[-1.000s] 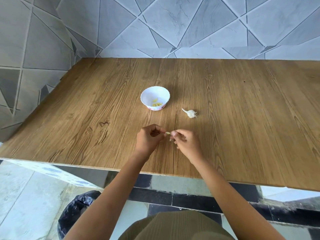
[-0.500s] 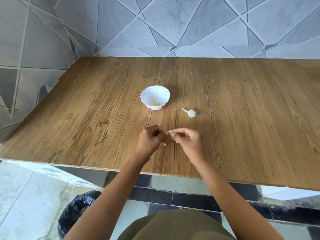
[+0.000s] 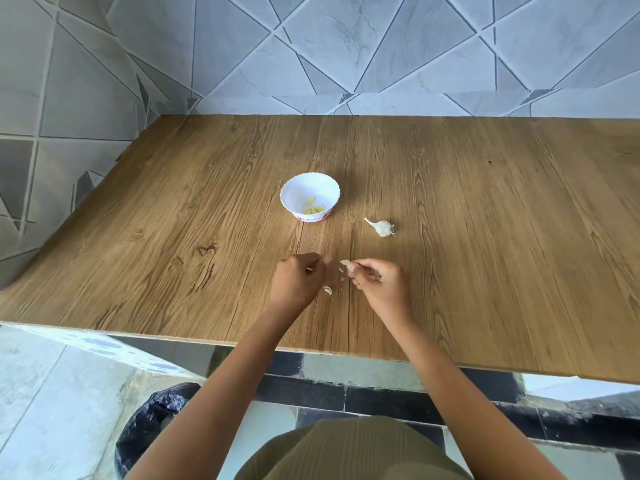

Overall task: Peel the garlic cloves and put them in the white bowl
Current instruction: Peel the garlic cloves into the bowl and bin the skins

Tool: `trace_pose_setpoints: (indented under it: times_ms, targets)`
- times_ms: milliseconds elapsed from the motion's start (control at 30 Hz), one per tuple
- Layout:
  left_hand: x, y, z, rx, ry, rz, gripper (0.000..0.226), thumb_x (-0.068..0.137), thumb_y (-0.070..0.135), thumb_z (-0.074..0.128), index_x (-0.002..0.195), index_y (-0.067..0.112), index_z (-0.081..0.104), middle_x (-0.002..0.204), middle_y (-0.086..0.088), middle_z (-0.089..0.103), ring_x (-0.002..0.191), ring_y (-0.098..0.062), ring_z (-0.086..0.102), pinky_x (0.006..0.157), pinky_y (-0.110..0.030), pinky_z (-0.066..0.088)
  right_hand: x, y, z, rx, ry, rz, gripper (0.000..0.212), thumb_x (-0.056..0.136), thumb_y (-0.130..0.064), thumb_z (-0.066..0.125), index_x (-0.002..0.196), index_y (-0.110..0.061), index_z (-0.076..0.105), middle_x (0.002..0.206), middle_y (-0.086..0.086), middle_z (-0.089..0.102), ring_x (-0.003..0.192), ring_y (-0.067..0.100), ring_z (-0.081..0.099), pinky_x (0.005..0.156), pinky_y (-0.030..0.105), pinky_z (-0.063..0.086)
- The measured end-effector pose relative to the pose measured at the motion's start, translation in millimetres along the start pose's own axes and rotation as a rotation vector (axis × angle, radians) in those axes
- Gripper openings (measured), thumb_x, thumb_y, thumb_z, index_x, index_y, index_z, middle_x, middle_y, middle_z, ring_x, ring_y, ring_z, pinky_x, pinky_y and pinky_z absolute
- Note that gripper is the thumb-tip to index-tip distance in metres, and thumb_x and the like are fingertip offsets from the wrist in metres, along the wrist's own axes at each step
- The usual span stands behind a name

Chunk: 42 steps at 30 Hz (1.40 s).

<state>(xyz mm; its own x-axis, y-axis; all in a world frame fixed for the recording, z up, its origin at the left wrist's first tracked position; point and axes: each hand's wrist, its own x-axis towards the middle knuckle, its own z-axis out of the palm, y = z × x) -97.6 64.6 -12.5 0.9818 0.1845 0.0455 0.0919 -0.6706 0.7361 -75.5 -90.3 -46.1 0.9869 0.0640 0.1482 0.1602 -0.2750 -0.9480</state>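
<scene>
My right hand (image 3: 379,285) pinches a small garlic clove (image 3: 345,262) at its fingertips, just above the wooden table (image 3: 485,220). My left hand (image 3: 298,282) sits a little to the left with curled fingers; a pale scrap of skin shows at its fingertips. Bits of garlic skin (image 3: 327,290) lie and fall between the two hands. The white bowl (image 3: 310,196) stands beyond the hands and holds several peeled yellowish cloves. A garlic bulb (image 3: 381,227) lies to the right of the bowl.
A tiled wall runs behind and along the left of the table. Below the table's front edge, a black bin bag (image 3: 152,424) sits on the floor at the left.
My hands have come apart. Skin pieces have come off the clove and dropped between them. The clove stays in my right hand.
</scene>
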Motion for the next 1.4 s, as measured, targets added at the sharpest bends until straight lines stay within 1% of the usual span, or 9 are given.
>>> trace_pose_setpoints:
  times_ms: [167, 267, 467, 600, 833, 900, 1067, 1267, 1400]
  targets:
    - [2.5, 2.0, -2.6, 0.024, 0.045, 0.088, 0.01, 0.073, 0.007, 0.075, 0.079, 0.012, 0.069, 0.075, 0.004, 0.066, 0.063, -0.006, 0.059, 0.063, -0.029, 0.054, -0.8, 0.1, 0.4, -0.17, 0.042, -0.127, 0.011, 0.082, -0.016, 0.073, 0.087, -0.007, 0.075, 0.075, -0.001, 0.072, 0.062, -0.005, 0.059, 0.061, 0.006, 0.046]
    - [3.0, 5.9, -5.3, -0.067, -0.015, 0.133, 0.014, 0.074, 0.003, 0.075, 0.086, 0.009, 0.071, 0.073, 0.006, 0.067, 0.063, 0.005, 0.06, 0.063, -0.009, 0.048, -0.4, 0.6, -0.3, -0.179, 0.046, -0.124, 0.01, 0.082, -0.016, 0.073, 0.086, -0.007, 0.075, 0.075, 0.0, 0.072, 0.062, -0.006, 0.059, 0.06, 0.006, 0.046]
    - [7.2, 8.4, -3.0, -0.096, -0.075, 0.153, 0.006, 0.078, 0.008, 0.075, 0.084, 0.006, 0.075, 0.066, 0.002, 0.069, 0.059, 0.002, 0.062, 0.063, -0.013, 0.05, -3.5, -4.5, 0.2, -0.198, 0.015, -0.203, 0.009, 0.084, -0.015, 0.07, 0.086, -0.007, 0.074, 0.074, 0.0, 0.072, 0.061, -0.001, 0.06, 0.059, 0.008, 0.047]
    - [5.9, 10.5, -3.0, -0.268, -0.133, -0.007, 0.001, 0.081, 0.004, 0.07, 0.08, 0.005, 0.071, 0.068, -0.01, 0.071, 0.06, -0.014, 0.066, 0.066, -0.028, 0.056, -9.6, -5.7, 1.5, -0.327, 0.114, -0.4, 0.004, 0.082, -0.008, 0.07, 0.084, -0.007, 0.072, 0.07, 0.0, 0.069, 0.054, 0.011, 0.06, 0.046, 0.027, 0.05]
    - [-2.2, 13.9, 1.7, -0.615, -0.187, -0.291, 0.009, 0.087, 0.002, 0.063, 0.078, 0.002, 0.066, 0.074, -0.015, 0.066, 0.061, -0.013, 0.06, 0.056, -0.017, 0.05, -7.2, 3.7, 2.5, -0.585, 0.148, -0.71, 0.014, 0.088, -0.008, 0.057, 0.082, -0.003, 0.069, 0.072, 0.004, 0.064, 0.06, 0.017, 0.059, 0.049, 0.03, 0.051]
    - [-1.1, 11.1, 1.1, -0.637, -0.195, -0.279, 0.009, 0.087, 0.002, 0.063, 0.079, 0.001, 0.066, 0.074, -0.016, 0.065, 0.061, -0.014, 0.06, 0.056, -0.018, 0.05, -8.6, -1.8, 2.1, -0.464, 0.123, -0.573, 0.007, 0.084, -0.007, 0.065, 0.083, -0.005, 0.071, 0.069, 0.001, 0.067, 0.057, 0.011, 0.06, 0.049, 0.025, 0.051]
    - [2.1, 5.8, -6.6, -0.597, -0.251, -0.208, 0.008, 0.088, 0.002, 0.062, 0.082, -0.001, 0.067, 0.072, -0.012, 0.067, 0.061, -0.012, 0.063, 0.058, -0.019, 0.051, -1.8, -15.8, -6.2, 0.222, -0.151, 0.178, 0.009, 0.085, -0.006, 0.067, 0.092, -0.003, 0.071, 0.075, 0.004, 0.071, 0.065, 0.009, 0.067, 0.062, 0.023, 0.053]
    - [5.1, 2.5, -0.2, -0.269, -0.041, -0.097, 0.005, 0.082, 0.009, 0.071, 0.077, 0.009, 0.071, 0.069, -0.005, 0.07, 0.065, -0.017, 0.066, 0.067, -0.034, 0.055, -6.4, -6.7, 1.2, -0.098, 0.034, -0.079, 0.01, 0.08, -0.007, 0.072, 0.09, -0.008, 0.074, 0.081, -0.002, 0.073, 0.071, 0.005, 0.067, 0.068, 0.016, 0.053]
    - [7.3, 0.2, -3.0, -0.16, -0.035, -0.064, 0.008, 0.082, 0.014, 0.072, 0.085, 0.008, 0.074, 0.069, 0.0, 0.069, 0.062, -0.009, 0.062, 0.068, -0.026, 0.053, -5.4, -10.8, -2.2, 0.079, -0.007, 0.062, 0.012, 0.081, -0.006, 0.072, 0.091, -0.012, 0.073, 0.08, -0.002, 0.072, 0.072, 0.007, 0.067, 0.071, 0.021, 0.054]
